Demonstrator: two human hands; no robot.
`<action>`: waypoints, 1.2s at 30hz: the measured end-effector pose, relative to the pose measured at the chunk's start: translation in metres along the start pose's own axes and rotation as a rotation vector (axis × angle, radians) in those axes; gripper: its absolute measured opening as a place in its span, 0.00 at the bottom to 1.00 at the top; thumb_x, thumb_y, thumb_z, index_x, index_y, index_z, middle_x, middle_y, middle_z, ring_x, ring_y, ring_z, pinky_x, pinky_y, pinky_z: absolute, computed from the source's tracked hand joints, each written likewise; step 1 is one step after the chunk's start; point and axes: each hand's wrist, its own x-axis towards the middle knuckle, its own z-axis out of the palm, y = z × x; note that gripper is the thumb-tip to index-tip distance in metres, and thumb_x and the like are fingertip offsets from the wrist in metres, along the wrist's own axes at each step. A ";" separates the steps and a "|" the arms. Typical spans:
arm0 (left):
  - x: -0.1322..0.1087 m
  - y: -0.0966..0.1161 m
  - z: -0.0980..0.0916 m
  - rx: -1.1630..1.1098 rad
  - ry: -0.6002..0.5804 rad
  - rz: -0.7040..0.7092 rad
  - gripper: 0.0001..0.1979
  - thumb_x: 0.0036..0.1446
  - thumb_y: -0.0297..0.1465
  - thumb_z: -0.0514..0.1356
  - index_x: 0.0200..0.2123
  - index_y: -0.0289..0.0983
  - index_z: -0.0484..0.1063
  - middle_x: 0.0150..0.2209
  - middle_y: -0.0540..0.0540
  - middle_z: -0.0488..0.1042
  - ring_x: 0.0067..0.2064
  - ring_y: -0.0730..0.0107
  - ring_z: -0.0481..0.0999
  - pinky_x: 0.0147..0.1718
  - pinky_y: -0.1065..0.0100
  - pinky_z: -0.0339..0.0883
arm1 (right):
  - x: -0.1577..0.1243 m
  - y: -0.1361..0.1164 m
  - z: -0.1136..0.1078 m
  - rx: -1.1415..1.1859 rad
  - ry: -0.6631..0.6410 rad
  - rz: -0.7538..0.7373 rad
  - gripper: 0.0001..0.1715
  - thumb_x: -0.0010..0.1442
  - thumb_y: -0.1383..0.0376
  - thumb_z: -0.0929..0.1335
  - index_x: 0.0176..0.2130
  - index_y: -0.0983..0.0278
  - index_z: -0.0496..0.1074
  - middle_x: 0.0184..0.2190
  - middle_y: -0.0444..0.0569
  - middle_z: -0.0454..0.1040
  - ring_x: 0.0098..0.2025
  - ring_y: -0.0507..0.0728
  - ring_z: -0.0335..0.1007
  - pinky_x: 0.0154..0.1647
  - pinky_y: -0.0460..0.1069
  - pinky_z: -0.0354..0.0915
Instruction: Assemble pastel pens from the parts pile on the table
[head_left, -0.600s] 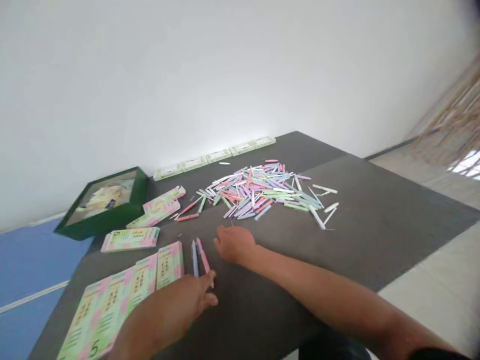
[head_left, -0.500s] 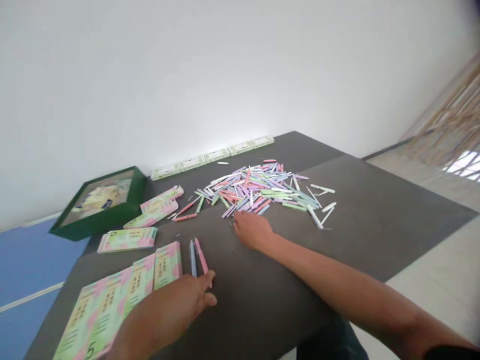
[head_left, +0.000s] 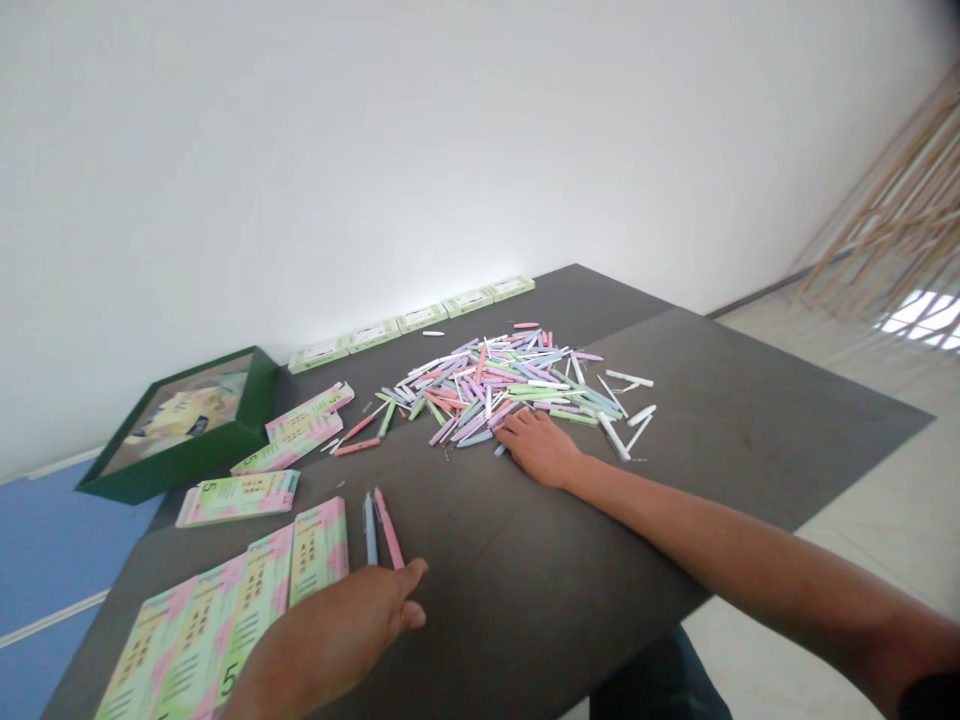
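Observation:
My left hand is low in the view, palm down with bent fingers. A light blue pen and a pink pen stick out beyond it, side by side, their lower ends hidden under the fingers. My right hand rests at the near edge of a heap of pastel pens. Its fingers are bent over a blue pen, whose short end shows at the fingertips. Green and pink printed cards or flat packs lie in an overlapping row beside my left hand.
More printed packs lie further back. A green box holding plastic wrapping stands at the table's left edge. Pale green boxes line the wall. Loose white pens lie right of the heap on the dark table.
My right hand has moved rightward along the heap's near edge and now covers some pens. My left hand stays by the two pens. The whole view has shifted slightly.

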 end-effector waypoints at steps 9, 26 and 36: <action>0.005 0.000 0.004 -0.018 0.019 0.020 0.25 0.57 0.36 0.48 0.57 0.39 0.62 0.43 0.38 0.76 0.43 0.53 0.75 0.37 0.61 0.67 | 0.011 -0.008 -0.011 0.665 0.206 0.124 0.06 0.56 0.68 0.62 0.35 0.66 0.67 0.34 0.50 0.69 0.38 0.55 0.63 0.39 0.50 0.57; 0.019 0.011 -0.032 -0.118 0.080 -0.001 0.33 0.58 0.40 0.49 0.65 0.42 0.43 0.37 0.44 0.76 0.37 0.59 0.75 0.35 0.65 0.64 | 0.012 -0.049 -0.007 1.734 -0.243 0.228 0.09 0.53 0.69 0.63 0.38 0.64 0.65 0.17 0.36 0.58 0.17 0.46 0.51 0.17 0.41 0.46; 0.063 0.029 -0.039 -0.216 0.054 0.077 0.35 0.54 0.43 0.52 0.62 0.36 0.47 0.54 0.38 0.67 0.33 0.60 0.77 0.35 0.63 0.68 | -0.001 -0.056 -0.024 1.646 -0.041 -0.166 0.04 0.57 0.68 0.63 0.36 0.64 0.63 0.30 0.42 0.66 0.26 0.47 0.65 0.28 0.43 0.63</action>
